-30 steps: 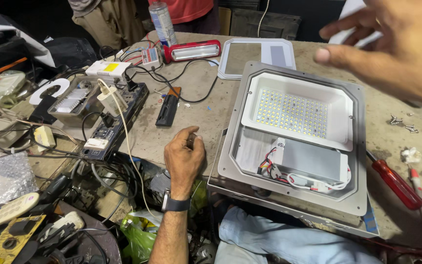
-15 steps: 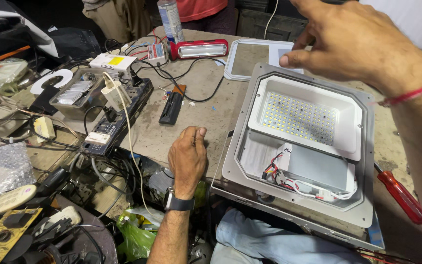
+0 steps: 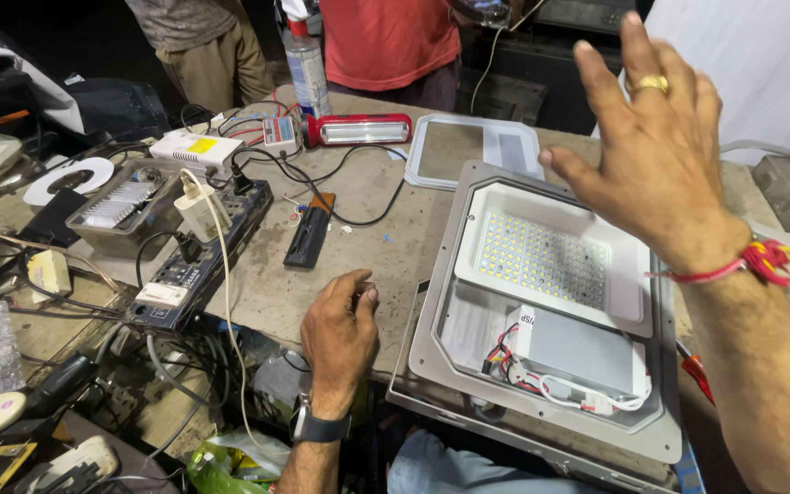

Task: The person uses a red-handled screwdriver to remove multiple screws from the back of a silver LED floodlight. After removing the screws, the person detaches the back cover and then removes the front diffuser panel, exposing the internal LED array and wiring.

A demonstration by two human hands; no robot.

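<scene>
- The left hand [image 3: 338, 334], a dark watch at its wrist, rests on the near edge of the workbench [image 3: 386, 256], fingers loosely curled and holding nothing.
- Just to its right lies the open LED floodlight [image 3: 541, 311], face up in its grey housing; the white LED panel [image 3: 541, 261] fills the upper part, and a grey driver box [image 3: 582, 352] with red, black and white wires sits below.
- The right hand [image 3: 660, 169] hovers above the floodlight's far right corner, fingers spread wide, gripping nothing; it hides part of the bench behind.
- Left of the left hand, a black power strip [image 3: 198, 265] with plugs and tangled cables crowds the bench.
- A small black bar-shaped tool [image 3: 308, 233] lies between strip and floodlight.
- Farther back lie a grey frame cover [image 3: 473, 146], a red emergency lamp [image 3: 358, 130] and a spray can [image 3: 306, 69].
- Two people stand beyond the bench.
</scene>
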